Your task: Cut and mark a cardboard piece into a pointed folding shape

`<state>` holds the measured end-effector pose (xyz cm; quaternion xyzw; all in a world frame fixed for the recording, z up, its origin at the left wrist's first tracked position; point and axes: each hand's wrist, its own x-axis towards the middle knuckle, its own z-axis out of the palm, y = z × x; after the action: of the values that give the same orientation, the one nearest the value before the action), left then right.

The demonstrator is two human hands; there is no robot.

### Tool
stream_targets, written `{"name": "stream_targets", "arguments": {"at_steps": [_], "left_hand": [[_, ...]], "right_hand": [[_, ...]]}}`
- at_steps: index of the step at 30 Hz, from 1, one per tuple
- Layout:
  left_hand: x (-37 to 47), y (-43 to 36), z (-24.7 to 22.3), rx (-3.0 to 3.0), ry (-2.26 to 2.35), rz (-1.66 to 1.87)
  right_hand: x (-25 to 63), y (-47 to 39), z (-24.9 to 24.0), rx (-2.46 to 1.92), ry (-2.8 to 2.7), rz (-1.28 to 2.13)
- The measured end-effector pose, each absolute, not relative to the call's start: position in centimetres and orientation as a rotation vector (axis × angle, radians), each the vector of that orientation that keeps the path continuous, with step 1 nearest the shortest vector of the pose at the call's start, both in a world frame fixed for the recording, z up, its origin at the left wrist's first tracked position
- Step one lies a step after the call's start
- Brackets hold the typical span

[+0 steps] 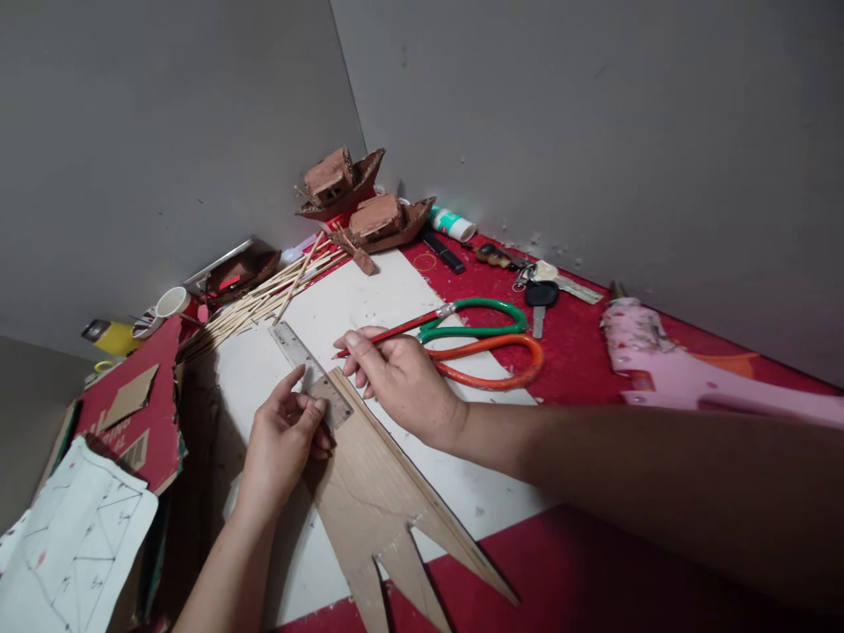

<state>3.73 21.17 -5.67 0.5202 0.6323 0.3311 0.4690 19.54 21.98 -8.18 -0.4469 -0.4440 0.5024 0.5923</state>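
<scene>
The left hand point(280, 440) was bare, with slender fingers point(291, 381) and a short thumbnail point(320, 405), and the left forearm point(228, 567) was uncovered as far as the view reached. The right hand point(409, 382) was bare too, its thumbnail also short; the right forearm point(593, 457), likewise uncovered, looked smooth and fell into shadow away from the hand.

Ruler point(294, 349) overlapping cardboard point(369, 466)
I see the left hand point(280, 431) holding the Ruler, the right hand point(402, 378) a pencil point(402, 328).
</scene>
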Motion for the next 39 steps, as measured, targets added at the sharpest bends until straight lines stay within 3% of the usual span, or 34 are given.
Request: {"name": "stream_targets", "arguments": {"at_steps": [16,39], "left_hand": [[3.6,21.3,-5.9,1.292,1.513,0.816],[3.6,20.9,-6.7,1.303,1.473,0.812]], "right_hand": [[19.6,21.8,-8.1,-1.185,-1.043,1.158],[20.1,20.6,-9.1,-1.269,-1.668,0.936]]}}
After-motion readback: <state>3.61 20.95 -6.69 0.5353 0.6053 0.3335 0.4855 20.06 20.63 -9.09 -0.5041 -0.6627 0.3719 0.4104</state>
